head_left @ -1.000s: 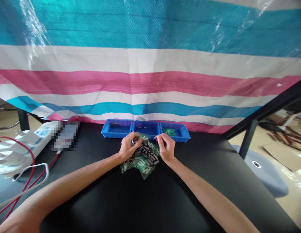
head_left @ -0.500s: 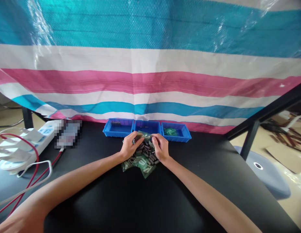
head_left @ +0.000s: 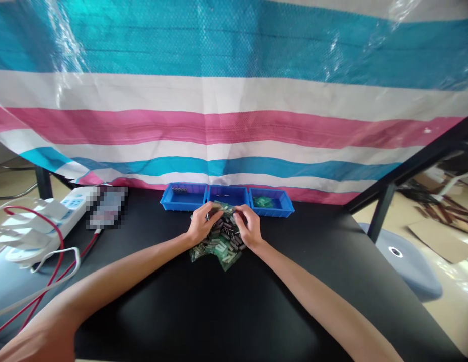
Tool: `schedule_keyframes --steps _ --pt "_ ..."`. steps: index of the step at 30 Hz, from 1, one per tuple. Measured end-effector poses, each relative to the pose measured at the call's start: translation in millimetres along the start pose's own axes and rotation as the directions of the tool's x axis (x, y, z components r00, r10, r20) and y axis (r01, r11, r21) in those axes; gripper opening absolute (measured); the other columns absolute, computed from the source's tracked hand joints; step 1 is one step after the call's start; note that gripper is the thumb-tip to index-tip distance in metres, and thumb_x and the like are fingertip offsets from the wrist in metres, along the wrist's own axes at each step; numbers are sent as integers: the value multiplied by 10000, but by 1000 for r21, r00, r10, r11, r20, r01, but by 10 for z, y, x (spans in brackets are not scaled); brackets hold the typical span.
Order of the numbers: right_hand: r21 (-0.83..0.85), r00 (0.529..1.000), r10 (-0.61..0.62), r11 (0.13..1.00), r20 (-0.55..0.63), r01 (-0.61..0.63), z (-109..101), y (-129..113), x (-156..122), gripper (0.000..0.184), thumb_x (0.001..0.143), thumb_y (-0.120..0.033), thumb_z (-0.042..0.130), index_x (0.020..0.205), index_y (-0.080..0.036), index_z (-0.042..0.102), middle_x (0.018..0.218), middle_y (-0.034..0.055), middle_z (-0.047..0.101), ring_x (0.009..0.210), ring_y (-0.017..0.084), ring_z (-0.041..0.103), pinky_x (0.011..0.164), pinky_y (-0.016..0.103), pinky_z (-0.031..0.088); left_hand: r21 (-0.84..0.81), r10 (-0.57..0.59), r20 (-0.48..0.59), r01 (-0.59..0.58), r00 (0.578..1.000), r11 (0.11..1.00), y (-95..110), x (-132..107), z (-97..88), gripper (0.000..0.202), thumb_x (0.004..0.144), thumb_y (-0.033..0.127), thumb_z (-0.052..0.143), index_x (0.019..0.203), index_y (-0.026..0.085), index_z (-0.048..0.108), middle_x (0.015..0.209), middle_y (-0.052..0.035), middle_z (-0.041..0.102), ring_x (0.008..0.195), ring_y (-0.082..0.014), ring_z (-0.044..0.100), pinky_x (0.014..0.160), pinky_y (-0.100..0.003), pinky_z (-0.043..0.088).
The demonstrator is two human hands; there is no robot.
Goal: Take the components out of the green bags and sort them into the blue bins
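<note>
Heap of small dark cylindrical parts (head_left: pixel 223 240) is placed on black benchtop (head_left: pixel 302 261), between both forearms. Left hand (head_left: pixel 202 224) and right hand (head_left: pixel 249 226) are held half-curled over it; any grip cannot be told. Three blue bins (head_left: pixel 181 206) are set just beyond, within reach.

Over a heap of small dark and pale cylindrical parts mixed with green pieces (head_left: pixel 223 245), the left hand (head_left: pixel 201 224) and right hand (head_left: pixel 249 227) curl close together on a black counter (head_left: pixel 256 301). The left hand's fingers (head_left: pixel 210 211) perhaps pinch one part, though it is too small to be sure. Just beyond sit three joined blue plastic trays (head_left: pixel 227 203), the one at frame right holding green bits (head_left: pixel 262 201). A striped tarpaulin (head_left: pixel 234 100) hangs behind, and a white power strip (head_left: pixel 73 207) lies at the left.
</note>
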State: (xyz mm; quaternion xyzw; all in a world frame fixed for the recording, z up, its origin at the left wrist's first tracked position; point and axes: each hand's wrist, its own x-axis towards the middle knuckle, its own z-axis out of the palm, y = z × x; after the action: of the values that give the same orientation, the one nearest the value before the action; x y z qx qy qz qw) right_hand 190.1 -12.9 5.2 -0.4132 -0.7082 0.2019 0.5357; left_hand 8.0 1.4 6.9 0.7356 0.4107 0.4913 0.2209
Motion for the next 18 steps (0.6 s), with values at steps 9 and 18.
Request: schedule_keyframes --steps 9,18 --pt "-19 997 -54 998 61 55 10 -11 4 114 919 -286 524 926 -201 600 815 42 578 636 149 537 592 284 464 12 34 61 -35 998 999 50 11 -21 179 905 330 564 869 163 619 770 -24 587 684 -132 515 651 -245 434" --pt "-49 996 -43 998 79 47 18 9 -10 113 923 -278 501 874 -204 570 782 32 544 649 154 526 615 288 465 53 63 34 -64 997 997 0 -22 -11 229 890 355 591 759 167 594 687 -5 549 637 -124 497 611 -235 419"
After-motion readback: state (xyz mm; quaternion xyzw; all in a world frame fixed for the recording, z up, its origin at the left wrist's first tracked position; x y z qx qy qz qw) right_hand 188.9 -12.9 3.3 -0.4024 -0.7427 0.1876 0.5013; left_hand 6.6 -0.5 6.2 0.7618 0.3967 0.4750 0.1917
